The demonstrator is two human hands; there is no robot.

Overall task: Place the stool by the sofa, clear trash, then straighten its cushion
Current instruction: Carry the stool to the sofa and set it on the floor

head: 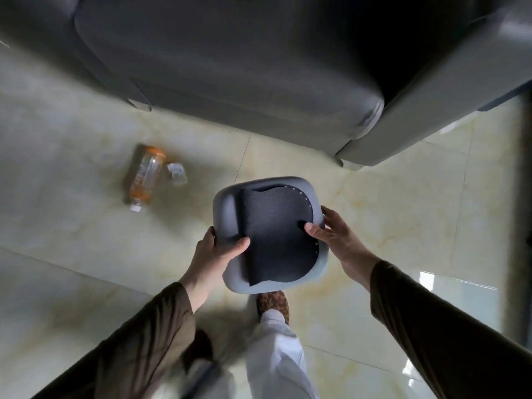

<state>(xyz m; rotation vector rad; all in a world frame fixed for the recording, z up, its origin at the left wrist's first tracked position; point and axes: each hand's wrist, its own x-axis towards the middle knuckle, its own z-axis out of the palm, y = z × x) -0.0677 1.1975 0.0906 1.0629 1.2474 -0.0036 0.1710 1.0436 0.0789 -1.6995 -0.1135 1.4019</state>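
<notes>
On the left, an empty clear plastic bottle with an orange cap (144,177) and a crumpled scrap of wrapper (177,173) are lying on the glossy cream marble-look floor tiles (388,214). The left hand (214,254) and right hand (331,230) are clamping opposite rims of the grey square plastic stool (269,233), just before the dark grey upholstered sofa (230,67). Its black cushion (276,234) is sitting skewed and could slide off if tilted.
</notes>
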